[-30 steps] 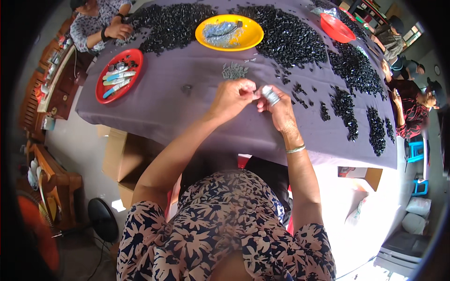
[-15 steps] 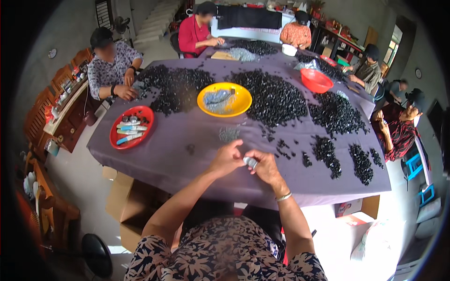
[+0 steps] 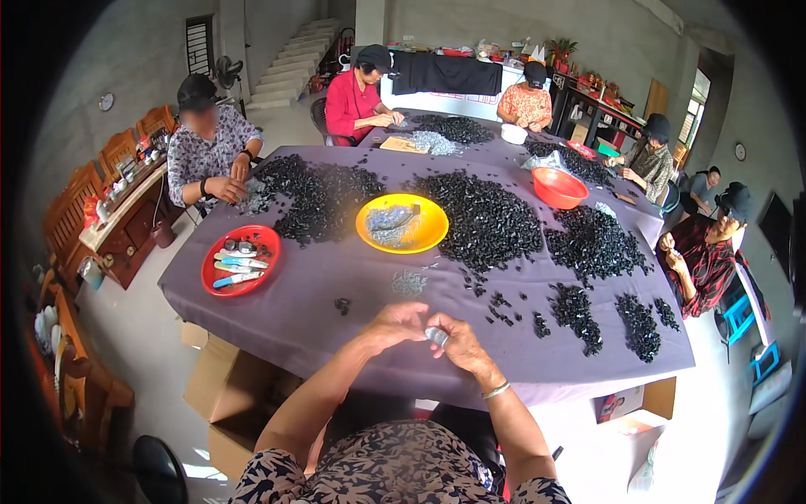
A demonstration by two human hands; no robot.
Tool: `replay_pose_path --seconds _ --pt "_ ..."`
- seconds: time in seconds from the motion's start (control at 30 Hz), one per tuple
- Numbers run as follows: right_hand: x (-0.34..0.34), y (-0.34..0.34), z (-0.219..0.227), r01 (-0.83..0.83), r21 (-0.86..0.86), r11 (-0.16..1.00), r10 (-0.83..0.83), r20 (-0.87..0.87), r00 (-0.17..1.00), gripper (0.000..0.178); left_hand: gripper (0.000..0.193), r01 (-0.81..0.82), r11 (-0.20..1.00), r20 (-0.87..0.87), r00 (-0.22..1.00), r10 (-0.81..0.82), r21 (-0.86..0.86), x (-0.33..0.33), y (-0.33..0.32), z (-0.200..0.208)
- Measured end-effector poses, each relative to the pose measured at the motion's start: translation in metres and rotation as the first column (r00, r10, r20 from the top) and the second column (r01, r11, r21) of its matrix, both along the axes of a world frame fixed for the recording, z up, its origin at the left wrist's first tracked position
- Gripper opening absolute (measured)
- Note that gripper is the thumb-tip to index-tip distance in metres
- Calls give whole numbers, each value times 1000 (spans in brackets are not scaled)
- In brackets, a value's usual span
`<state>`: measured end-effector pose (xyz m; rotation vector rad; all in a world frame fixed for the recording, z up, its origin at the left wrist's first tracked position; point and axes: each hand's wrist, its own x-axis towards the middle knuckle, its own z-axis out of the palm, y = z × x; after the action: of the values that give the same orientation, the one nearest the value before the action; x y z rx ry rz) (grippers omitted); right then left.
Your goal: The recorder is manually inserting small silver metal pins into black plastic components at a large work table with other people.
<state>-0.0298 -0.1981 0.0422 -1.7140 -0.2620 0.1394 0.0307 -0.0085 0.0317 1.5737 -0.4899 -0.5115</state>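
Note:
Over the near part of the table, my right hand is closed around a small silvery-grey round piece. My left hand is beside it, thumb and fingers bent together toward that piece; whatever is between its fingertips is too small to tell. Just beyond my hands lies a little heap of clear, greyish small pieces. Behind that heap stands a yellow bowl holding more clear bits. A large pile of small black pieces spreads beyond and to the right.
A red plate with marker-like sticks sits at the left, a red bowl at the far right. More black pieces lie far left. Several people work around the purple-covered table. An open cardboard box is under its near edge.
The view has tilted up, so the table and my hands appear lower. My hands stay close together, the silvery piece still in my right; my left fingers have curled inward.

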Motion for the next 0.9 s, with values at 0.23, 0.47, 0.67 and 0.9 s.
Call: replay_pose_path --seconds 0.23,0.47,0.67,0.9 --pt "-5 5 13 106 -64 992 -109 -54 993 14 49 -112 994 363 926 106 -4 -20 -12 8" --pt "-11 13 15 200 -180 963 -167 185 968 18 48 -131 988 237 960 147 -83 -16 -16 -5" --pt "-7 12 1 261 -213 942 -199 274 941 21 45 -139 983 -101 987 127 -120 -22 -16 1" --pt "-7 4 17 196 -270 943 -178 87 980 16 59 -156 979 -93 985 144 -132 -18 -21 -12"
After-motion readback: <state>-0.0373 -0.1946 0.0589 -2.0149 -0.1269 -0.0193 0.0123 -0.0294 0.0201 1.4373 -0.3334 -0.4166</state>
